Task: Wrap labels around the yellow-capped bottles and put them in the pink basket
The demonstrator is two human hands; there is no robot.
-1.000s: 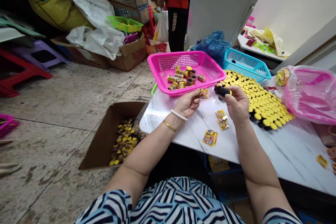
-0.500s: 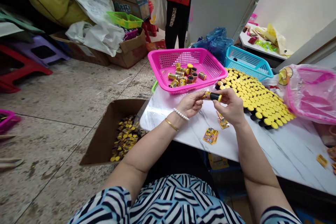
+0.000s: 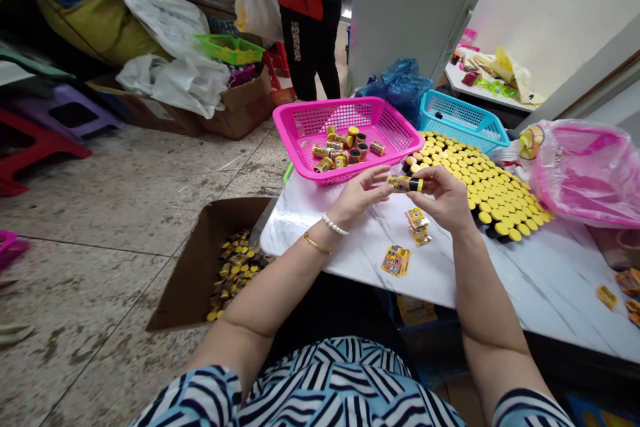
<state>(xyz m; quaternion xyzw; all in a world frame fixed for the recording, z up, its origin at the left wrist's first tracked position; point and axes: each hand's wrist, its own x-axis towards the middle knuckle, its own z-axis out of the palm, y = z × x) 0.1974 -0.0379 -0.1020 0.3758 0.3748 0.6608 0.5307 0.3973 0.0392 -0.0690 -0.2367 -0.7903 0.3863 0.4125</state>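
Above the white marble-patterned tabletop (image 3: pixel 360 255), the printed yellow sleeve (image 3: pixel 398 183) now covers more of the black, yellow-capped cylinder (image 3: pixel 415 184) pinched in the right hand (image 3: pixel 447 199), while the left hand (image 3: pixel 356 201) has loosened, fingers parted, contact unclear, so sleeving looks nearly complete.

One black-and-yellow cylindrical tube (image 3: pixel 405 183) is held up over the white marble-patterned desk (image 3: pixel 545 273), with two small stacks of flat yellow printed packets (image 3: pixel 396 260) nearby. I make it roughly a dozen short yellow-and-brown cylinders (image 3: pixel 355 155) in one bright pink mesh basket (image 3: pixel 325 121), plus dozens of standing yellow-capped black tubes (image 3: pixel 493 180).
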